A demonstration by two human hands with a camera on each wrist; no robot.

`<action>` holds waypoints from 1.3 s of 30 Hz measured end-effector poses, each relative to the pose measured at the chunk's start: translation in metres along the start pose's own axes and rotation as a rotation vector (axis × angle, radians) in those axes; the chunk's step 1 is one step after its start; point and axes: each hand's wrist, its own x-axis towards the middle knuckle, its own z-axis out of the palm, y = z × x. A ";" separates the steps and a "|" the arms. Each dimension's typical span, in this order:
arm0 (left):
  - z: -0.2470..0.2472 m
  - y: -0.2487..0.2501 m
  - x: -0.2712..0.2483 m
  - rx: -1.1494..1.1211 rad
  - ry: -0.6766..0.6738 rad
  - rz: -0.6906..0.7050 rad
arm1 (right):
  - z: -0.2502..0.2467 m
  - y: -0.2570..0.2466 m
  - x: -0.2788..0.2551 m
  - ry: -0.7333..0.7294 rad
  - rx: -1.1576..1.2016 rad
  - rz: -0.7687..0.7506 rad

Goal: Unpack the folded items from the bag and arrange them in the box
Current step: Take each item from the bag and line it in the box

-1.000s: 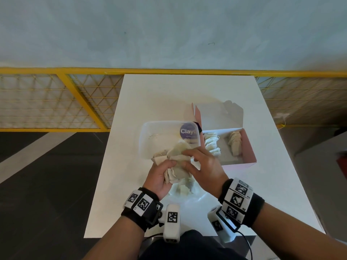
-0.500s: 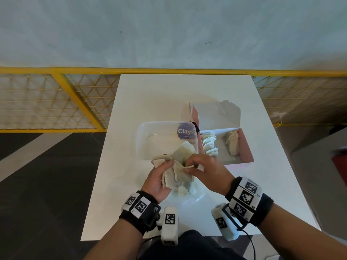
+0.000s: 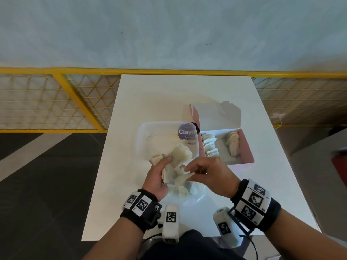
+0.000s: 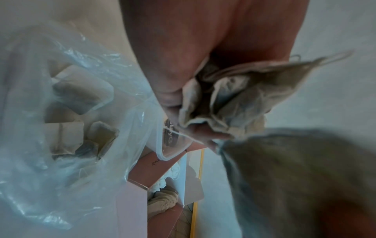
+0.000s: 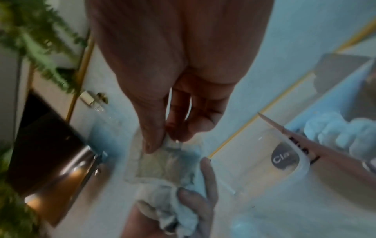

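Note:
My left hand (image 3: 165, 166) grips a bunch of cream folded items (image 3: 181, 152) above the near part of the white table; the left wrist view shows that bunch (image 4: 223, 99) crumpled in my fingers. My right hand (image 3: 189, 171) pinches one folded item (image 3: 185, 178) at the bunch's near edge, between thumb and fingertips (image 5: 154, 141). Under both hands lies the clear plastic bag (image 3: 195, 196), with several items (image 4: 95, 138) inside. The open pink box (image 3: 247, 147) stands to the right and holds two rows of folded items (image 3: 209, 145).
A clear plastic container (image 3: 148, 136) with a purple label stands against the box's left side, just beyond my hands. The table (image 3: 169, 94) has bare surface at the far end. A yellow mesh railing (image 3: 75, 102) runs behind it; dark floor lies to the left.
My right hand has come off the top of the bunch and moved nearer to me, now pinching a single item at its edge. My left hand keeps its hold.

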 end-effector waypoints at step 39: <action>0.011 -0.010 -0.014 0.028 -0.131 -0.023 | 0.015 -0.001 0.016 0.323 0.589 0.438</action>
